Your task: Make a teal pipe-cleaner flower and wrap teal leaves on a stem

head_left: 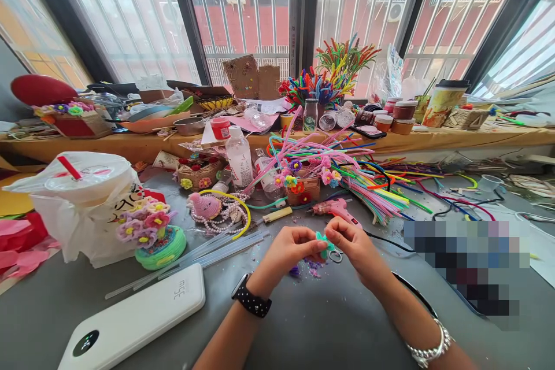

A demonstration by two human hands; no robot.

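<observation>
Teal piece: small, fuzzy, bunched teal piece (321,245), held up between the two hands over the table (312,329).
Left hand: left hand (299,247) nearly closed, thumb and fingertips pinched on the teal piece from its left.
Right hand: right hand (354,243) curled, thumb and forefinger pinched together at the teal piece's right edge.
Metal ring: metal ring (335,256) just below the right fingertips; cannot tell whether it is fastened to the teal piece.
Shaping done: the piece looks crimped into lobes, so judged partly formed, no longer a plain stem.
Left undone: finish of the piece hard to judge; fingers hide much of it. Finished-looking flowers (145,221) stand on a green base (160,251), well apart on the left.
Stems: long fuzzy stems (379,193) lie loose beyond the hands, plenty apparently unused.
Near edge of work: purple scraps (310,267) lie below the fingers; a pink glue gun (336,209) sits close behind the right hand, its black cord (390,241) running rightward.
Left limit: white power bank (143,324) and clear sticks (234,248) bound the left forearm's side.
Room: most grey surface shows between the forearms, toward the person.
</observation>
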